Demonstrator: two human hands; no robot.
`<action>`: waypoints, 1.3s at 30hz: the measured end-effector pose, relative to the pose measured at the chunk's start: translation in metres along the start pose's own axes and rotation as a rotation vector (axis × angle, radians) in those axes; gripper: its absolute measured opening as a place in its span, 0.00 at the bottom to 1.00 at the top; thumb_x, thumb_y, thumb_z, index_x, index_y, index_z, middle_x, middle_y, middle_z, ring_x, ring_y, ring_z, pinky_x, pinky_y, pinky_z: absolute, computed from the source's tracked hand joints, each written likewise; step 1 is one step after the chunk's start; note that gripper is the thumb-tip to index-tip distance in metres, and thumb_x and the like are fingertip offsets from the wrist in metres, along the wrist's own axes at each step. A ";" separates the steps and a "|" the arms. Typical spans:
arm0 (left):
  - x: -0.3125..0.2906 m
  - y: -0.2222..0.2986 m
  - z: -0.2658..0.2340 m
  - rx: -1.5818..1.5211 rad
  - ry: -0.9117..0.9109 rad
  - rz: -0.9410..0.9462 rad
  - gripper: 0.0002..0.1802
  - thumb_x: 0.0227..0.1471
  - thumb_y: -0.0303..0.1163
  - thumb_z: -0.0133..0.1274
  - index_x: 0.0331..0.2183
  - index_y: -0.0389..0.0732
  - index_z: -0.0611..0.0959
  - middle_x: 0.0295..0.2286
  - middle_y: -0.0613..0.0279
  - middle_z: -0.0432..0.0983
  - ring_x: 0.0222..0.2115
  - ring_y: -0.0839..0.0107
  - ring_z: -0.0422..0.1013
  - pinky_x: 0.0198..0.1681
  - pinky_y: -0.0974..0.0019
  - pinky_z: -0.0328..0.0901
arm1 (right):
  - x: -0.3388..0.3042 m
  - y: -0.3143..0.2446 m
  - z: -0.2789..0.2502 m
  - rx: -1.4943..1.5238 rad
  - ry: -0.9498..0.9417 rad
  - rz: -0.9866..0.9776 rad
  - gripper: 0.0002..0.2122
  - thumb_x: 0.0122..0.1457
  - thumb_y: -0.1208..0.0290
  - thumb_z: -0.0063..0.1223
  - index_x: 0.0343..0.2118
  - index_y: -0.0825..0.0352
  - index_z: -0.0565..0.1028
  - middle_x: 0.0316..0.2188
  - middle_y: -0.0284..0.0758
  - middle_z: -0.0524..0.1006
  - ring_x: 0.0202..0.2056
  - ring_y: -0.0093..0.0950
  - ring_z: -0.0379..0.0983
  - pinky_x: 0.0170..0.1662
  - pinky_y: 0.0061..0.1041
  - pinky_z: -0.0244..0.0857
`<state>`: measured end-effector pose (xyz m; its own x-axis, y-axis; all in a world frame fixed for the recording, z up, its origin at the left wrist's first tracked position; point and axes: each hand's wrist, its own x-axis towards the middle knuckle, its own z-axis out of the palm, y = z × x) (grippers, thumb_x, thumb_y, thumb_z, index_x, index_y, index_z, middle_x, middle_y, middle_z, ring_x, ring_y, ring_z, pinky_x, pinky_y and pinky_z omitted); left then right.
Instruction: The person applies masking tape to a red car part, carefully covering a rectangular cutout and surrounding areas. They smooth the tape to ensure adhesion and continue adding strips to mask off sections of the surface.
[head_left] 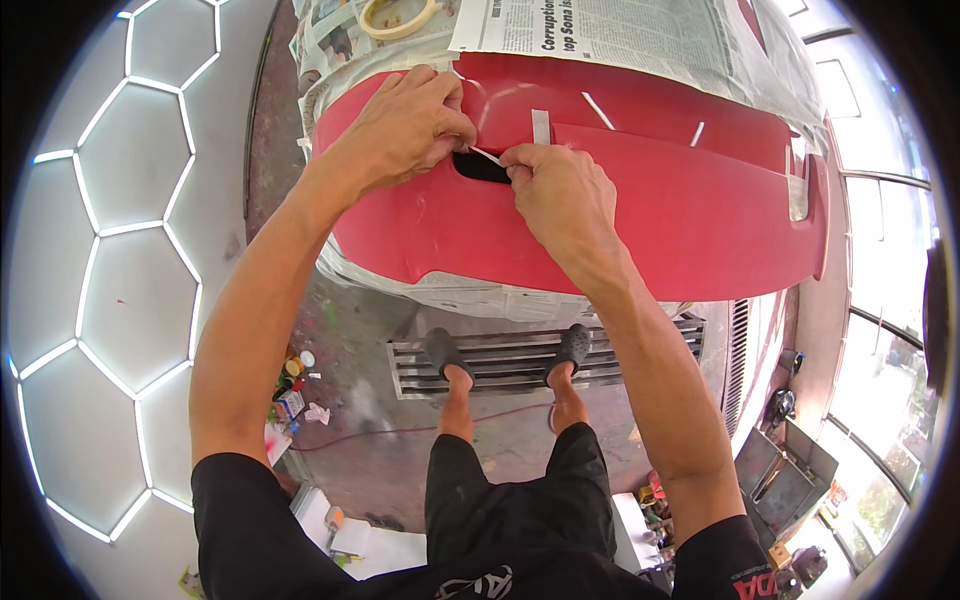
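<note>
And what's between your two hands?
In the head view, a thin white strip runs between the left hand and right hand, beside a dark opening in the red panel.

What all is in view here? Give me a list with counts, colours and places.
Curved panel: one, red, upper centre
Panel opening: one, black, between the hands
Narrow strip: one, white, across the opening
Tape piece: one, pale, panel's upper middle
Tape roll: one, cream, top
Newspaper sheets: several, grey-white, around the panel
Light lines: many, white, left
Floor grate: one, grey, below the panel
Small clutter: many, mixed, lower left; too small to name
Windows: several, bright, right
Clogs: two, dark grey, on the grate
Left hand: one, bare, pinching the strip
Right hand: one, bare, pinching the strip
</note>
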<state>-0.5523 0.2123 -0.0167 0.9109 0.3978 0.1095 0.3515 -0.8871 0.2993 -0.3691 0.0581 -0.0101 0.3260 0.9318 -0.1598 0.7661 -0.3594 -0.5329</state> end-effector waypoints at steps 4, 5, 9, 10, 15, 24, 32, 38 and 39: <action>0.002 0.002 0.000 0.001 -0.004 0.011 0.08 0.54 0.28 0.64 0.36 0.49 0.93 0.40 0.66 0.74 0.49 0.62 0.70 0.57 0.55 0.64 | 0.006 0.005 0.003 -0.019 -0.008 -0.055 0.10 0.67 0.68 0.61 0.46 0.55 0.90 0.32 0.43 0.87 0.42 0.44 0.85 0.48 0.44 0.76; 0.002 0.002 -0.001 0.007 -0.028 -0.002 0.08 0.54 0.28 0.63 0.36 0.49 0.93 0.39 0.66 0.74 0.49 0.62 0.69 0.56 0.55 0.64 | 0.008 0.005 0.003 -0.005 -0.065 -0.049 0.10 0.67 0.68 0.60 0.45 0.55 0.91 0.35 0.43 0.88 0.42 0.45 0.85 0.48 0.44 0.77; 0.007 0.006 -0.006 0.047 -0.115 -0.009 0.09 0.54 0.28 0.62 0.36 0.49 0.94 0.40 0.66 0.74 0.48 0.62 0.69 0.56 0.56 0.65 | 0.023 0.007 -0.004 0.048 -0.260 0.031 0.12 0.66 0.68 0.57 0.45 0.54 0.91 0.39 0.43 0.88 0.42 0.45 0.86 0.49 0.44 0.79; 0.008 0.006 -0.007 0.053 -0.133 -0.020 0.10 0.54 0.28 0.61 0.36 0.49 0.94 0.39 0.65 0.75 0.48 0.61 0.69 0.56 0.55 0.64 | 0.027 0.006 -0.006 0.065 -0.302 0.063 0.12 0.66 0.68 0.57 0.45 0.54 0.91 0.39 0.43 0.88 0.42 0.45 0.86 0.49 0.44 0.79; 0.015 0.005 -0.014 0.015 -0.274 -0.096 0.12 0.52 0.28 0.59 0.36 0.48 0.95 0.39 0.64 0.78 0.48 0.59 0.69 0.55 0.54 0.65 | 0.037 -0.006 -0.020 0.048 -0.446 0.168 0.14 0.64 0.69 0.56 0.47 0.54 0.91 0.37 0.41 0.88 0.41 0.41 0.86 0.48 0.41 0.79; 0.037 0.024 -0.027 0.013 -0.559 -0.257 0.14 0.55 0.28 0.59 0.39 0.48 0.96 0.41 0.60 0.83 0.49 0.55 0.71 0.53 0.53 0.65 | 0.055 0.010 -0.015 0.281 -0.617 0.309 0.08 0.63 0.72 0.61 0.40 0.63 0.89 0.24 0.33 0.79 0.25 0.24 0.70 0.29 0.31 0.66; 0.040 0.035 -0.026 0.083 -0.600 -0.243 0.15 0.53 0.25 0.60 0.39 0.49 0.96 0.45 0.58 0.82 0.52 0.54 0.71 0.56 0.51 0.65 | 0.056 0.002 -0.023 0.288 -0.658 0.377 0.13 0.64 0.68 0.61 0.23 0.66 0.78 0.17 0.28 0.70 0.19 0.21 0.60 0.22 0.29 0.53; 0.047 0.040 -0.020 0.172 -0.637 -0.229 0.15 0.51 0.23 0.60 0.38 0.48 0.96 0.45 0.56 0.82 0.53 0.54 0.72 0.60 0.48 0.65 | 0.059 -0.002 -0.022 0.271 -0.662 0.409 0.14 0.63 0.66 0.62 0.22 0.65 0.77 0.16 0.28 0.69 0.18 0.21 0.59 0.22 0.28 0.51; 0.047 0.040 -0.019 0.182 -0.639 -0.227 0.15 0.51 0.23 0.60 0.38 0.48 0.96 0.45 0.55 0.82 0.54 0.54 0.72 0.61 0.48 0.65 | 0.059 -0.003 -0.023 0.265 -0.665 0.415 0.14 0.63 0.66 0.63 0.22 0.65 0.77 0.16 0.28 0.69 0.18 0.21 0.59 0.22 0.28 0.51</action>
<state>-0.4991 0.1999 0.0188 0.7395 0.4122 -0.5322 0.5281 -0.8455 0.0788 -0.3391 0.1133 0.0014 0.0936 0.5916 -0.8008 0.4722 -0.7345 -0.4874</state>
